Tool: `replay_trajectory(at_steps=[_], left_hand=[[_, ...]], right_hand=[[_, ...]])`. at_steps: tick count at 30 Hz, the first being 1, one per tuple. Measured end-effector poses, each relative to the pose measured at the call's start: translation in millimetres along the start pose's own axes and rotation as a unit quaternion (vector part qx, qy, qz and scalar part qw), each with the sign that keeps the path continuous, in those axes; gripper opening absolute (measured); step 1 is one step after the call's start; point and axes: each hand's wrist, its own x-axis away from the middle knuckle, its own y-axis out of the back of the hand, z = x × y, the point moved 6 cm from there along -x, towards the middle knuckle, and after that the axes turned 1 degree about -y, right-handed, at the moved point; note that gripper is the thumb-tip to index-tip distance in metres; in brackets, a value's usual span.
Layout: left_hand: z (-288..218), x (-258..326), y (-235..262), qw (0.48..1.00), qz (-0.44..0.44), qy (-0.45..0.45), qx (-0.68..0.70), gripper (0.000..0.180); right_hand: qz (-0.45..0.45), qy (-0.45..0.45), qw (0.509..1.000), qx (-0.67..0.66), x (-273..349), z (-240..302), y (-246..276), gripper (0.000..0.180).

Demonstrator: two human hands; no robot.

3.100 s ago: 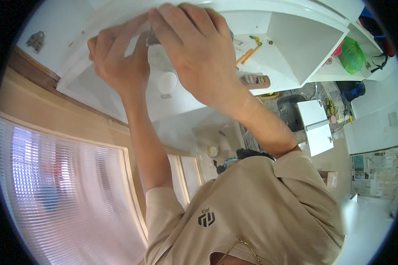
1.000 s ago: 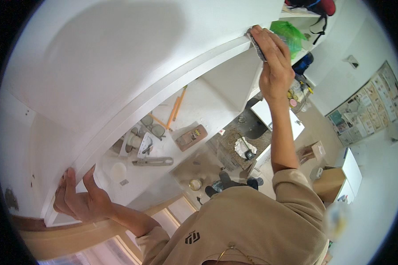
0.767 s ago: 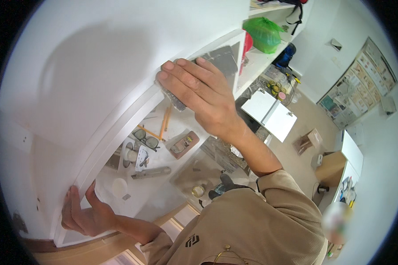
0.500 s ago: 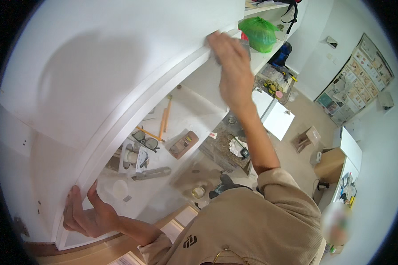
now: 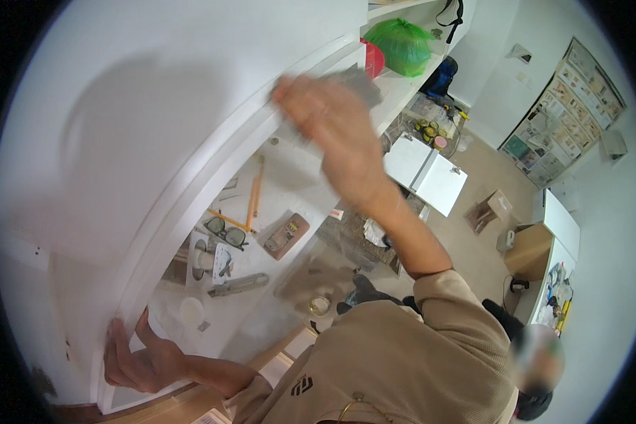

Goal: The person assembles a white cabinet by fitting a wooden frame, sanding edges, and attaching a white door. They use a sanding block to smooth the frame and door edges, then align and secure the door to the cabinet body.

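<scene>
White wood fills most of the view: a long white board [image 5: 191, 191] with a raised edge is running from the lower left up to the upper right. The left hand [image 5: 138, 360] is pressing against the low end of that board, with the fingers spread and the thumb up, not closed around anything. The right hand [image 5: 332, 127] is up near the high end of the board. It is blurry, so it is hard to see well. A grey sanding pad [image 5: 357, 79] is sticking out behind the fingers, and the hand is holding it flat against the board's edge.

Below the board, a white worktop [image 5: 290, 177] is carrying small things. Two pencils [image 5: 253, 194] are lying near the middle. A pair of glasses [image 5: 226, 232] is lying just beside them. A brown tool [image 5: 287, 236] is resting to the right of the glasses. A grey knife [image 5: 239, 285] is lying lower down, and a white cup [image 5: 191, 311] is standing near the left hand.

Up on a shelf, a green bag [image 5: 401, 44] is sitting beside a red bowl [image 5: 373, 58]. An open white book [image 5: 425, 171] is lying further right.
</scene>
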Motion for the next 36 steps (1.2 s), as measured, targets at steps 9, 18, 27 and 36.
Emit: replay_trajectory(at_steps=[9, 18, 27, 36], left_hand=[[-0.9, -0.2, -2.0, 1.000, -0.013, 0.012, 0.023, 0.033], [0.0, -0.1, -1.4, 1.000, -0.005, -0.001, 0.002, 0.034], [-0.4, 1.4, -4.4, 0.999, -0.028, -0.007, 0.016, 0.034], [2.3, 5.1, -1.0, 1.000, -0.005, -0.010, 0.001, 0.035]], right_hand=[[-0.028, -0.014, 0.976, 0.215, 4.4, -69.4, 15.8, 0.038], [-0.019, -0.049, 0.969, 0.240, 8.1, -120.9, 34.8, 0.037], [0.007, -0.132, 0.962, 0.240, 5.2, -89.5, 57.3, 0.047], [-0.006, 0.020, 0.974, 0.227, -2.2, -92.7, 45.7, 0.045]])
